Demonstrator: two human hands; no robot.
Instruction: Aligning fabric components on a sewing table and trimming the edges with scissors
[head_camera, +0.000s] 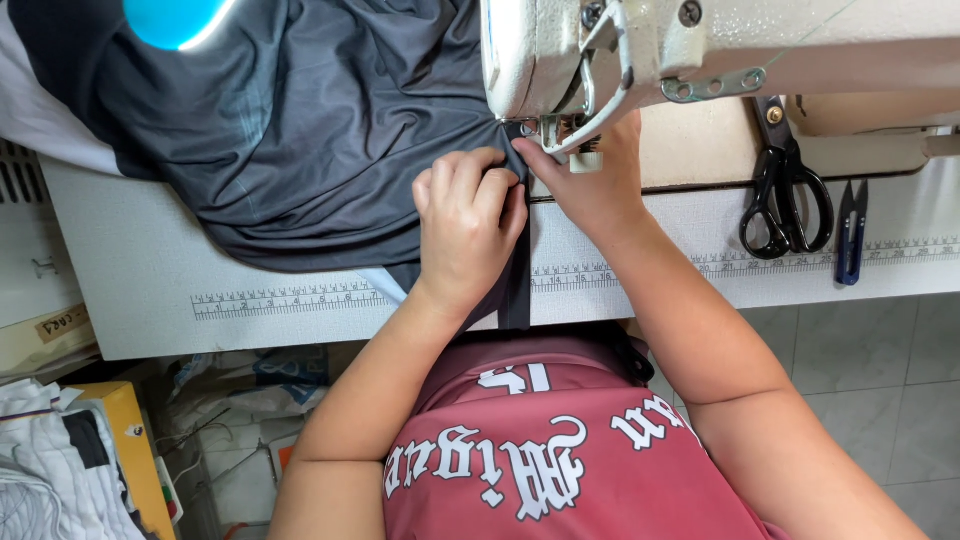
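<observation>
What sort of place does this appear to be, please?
Probably a garment sewing workshop: an industrial sewing machine over dark grey fabric, black scissors beside it, and a measuring scale along the table edge.

The person wore a maroon shirt (560, 450) with white ornate lettering outlined in black. Both forearms were bare. No rings or wristwear were visible on either hand.

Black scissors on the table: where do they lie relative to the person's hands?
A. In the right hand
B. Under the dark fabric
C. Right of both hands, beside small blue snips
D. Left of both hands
C: the black scissors lie right of the right hand, next to the blue snips.
</observation>
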